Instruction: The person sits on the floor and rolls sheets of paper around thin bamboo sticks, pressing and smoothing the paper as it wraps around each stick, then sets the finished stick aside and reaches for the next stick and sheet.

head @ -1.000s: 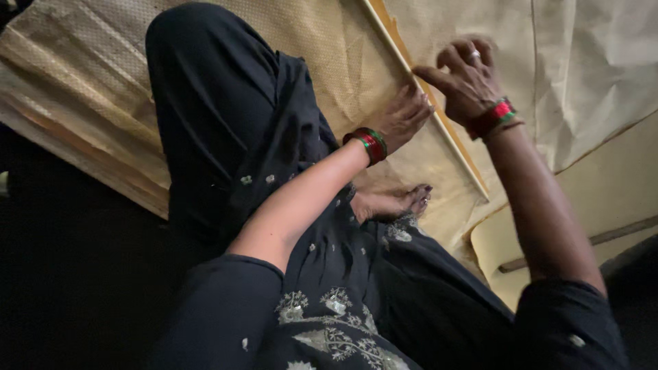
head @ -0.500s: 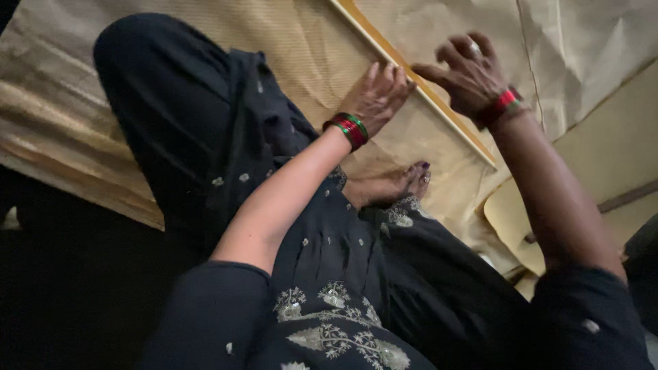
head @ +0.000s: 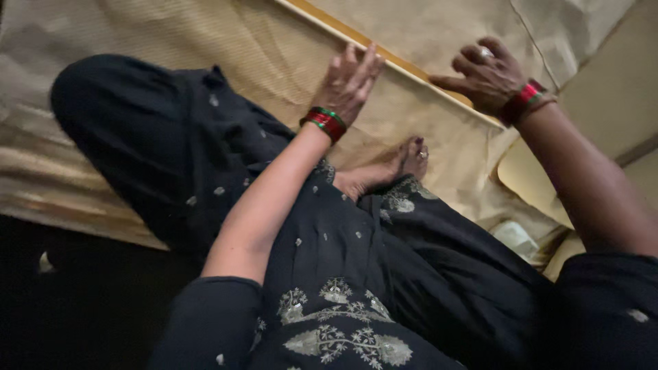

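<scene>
I sit on the floor in dark embroidered clothes. My left hand (head: 349, 79) lies flat, fingers spread, on a tan woven fabric (head: 205, 34), its fingertips at a long wooden stick (head: 384, 58) that runs diagonally across the cloth. My right hand (head: 483, 72), with a ring and red and green bangles, presses its curled fingers down on the same stick further right. My bare foot (head: 387, 168) rests on the fabric below the hands. A paler cloth sheet (head: 445, 20) lies beyond the stick.
My bent knee (head: 110, 116) covers the left part of the fabric. A cream board or mat (head: 541, 181) lies at the right beside my right arm. The floor at lower left is dark.
The view has swung, so the stick and both hands sit higher in the picture. My left hand has slid along the stick and spread flatter; my right hand still presses on it.
</scene>
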The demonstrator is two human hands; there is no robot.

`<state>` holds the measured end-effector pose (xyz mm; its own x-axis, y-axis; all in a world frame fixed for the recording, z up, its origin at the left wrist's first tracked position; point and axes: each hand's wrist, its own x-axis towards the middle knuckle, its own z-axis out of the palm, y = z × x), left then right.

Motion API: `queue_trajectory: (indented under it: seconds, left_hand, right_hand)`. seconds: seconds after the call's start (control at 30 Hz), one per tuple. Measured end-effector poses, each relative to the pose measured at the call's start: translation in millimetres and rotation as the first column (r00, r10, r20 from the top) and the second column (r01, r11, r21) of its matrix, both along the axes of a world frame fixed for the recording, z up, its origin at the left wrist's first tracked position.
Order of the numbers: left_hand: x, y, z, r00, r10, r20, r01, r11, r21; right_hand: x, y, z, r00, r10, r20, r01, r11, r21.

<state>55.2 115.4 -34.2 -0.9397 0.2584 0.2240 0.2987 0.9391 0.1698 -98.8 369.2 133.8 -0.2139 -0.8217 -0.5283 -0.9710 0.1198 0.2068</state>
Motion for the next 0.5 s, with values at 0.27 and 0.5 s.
queue_trajectory:
  seconds: [0.27, 0.5]
  left_hand:
    - [0, -10, 5, 1.000, -0.025, 0.005, 0.025, 0.999, 0.039]
    - [1, -19, 4, 0.999, -0.048, 0.001, 0.048, 0.998, 0.036]
  right_hand:
    - [7, 22, -31, 0.992, 0.057, -0.111, -0.056, 0.998, 0.010]
    - [36, 89, -4, 0.989, -0.024, -0.144, 0.046, 0.988, 0.150]
